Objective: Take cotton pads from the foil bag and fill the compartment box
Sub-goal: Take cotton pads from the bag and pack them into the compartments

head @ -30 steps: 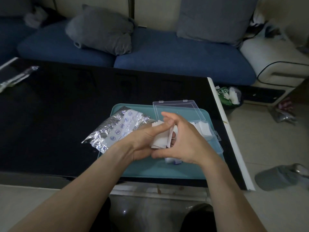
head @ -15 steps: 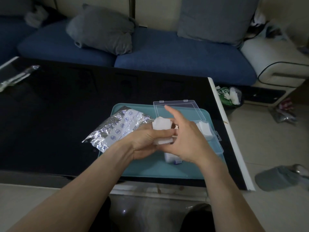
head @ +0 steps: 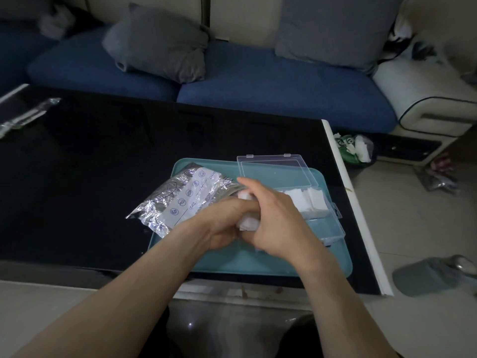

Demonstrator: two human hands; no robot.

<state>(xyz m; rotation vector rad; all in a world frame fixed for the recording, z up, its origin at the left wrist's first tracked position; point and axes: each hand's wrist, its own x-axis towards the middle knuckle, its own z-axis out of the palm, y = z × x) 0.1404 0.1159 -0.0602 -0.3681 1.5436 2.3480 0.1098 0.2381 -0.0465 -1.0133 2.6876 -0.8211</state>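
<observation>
Just left of the clear plastic compartment box, both hands, left and right, clasp a small stack of white cotton pads; the right hand lies nearer the box's unfilled front compartments.

The crinkled silver foil bag blocked the left of the teal plastic tray; the clear compartment box's raised lid walled the back, while bare black tabletop lay open leftward.
</observation>
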